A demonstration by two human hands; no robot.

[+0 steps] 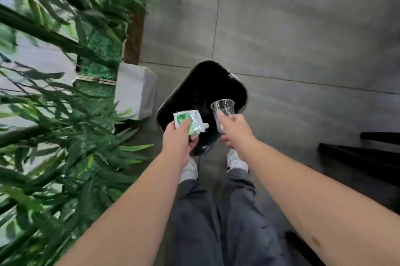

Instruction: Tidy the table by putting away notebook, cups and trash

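Standing over black bin [202, 92] on floor, left hand [176, 143] grip pinching green-white wrapper [188, 122], right hand [234, 129] grip holding clear cup [223, 110], both over the opening; releasing straight down should land them cleanly.

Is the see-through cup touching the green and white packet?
Apart. The head view shows dark bin between the clear cup in the right hand and the green and white packet in the left hand.

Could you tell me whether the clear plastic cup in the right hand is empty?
Empty: the clear cup in the right hand shows only transparent walls, nothing inside.
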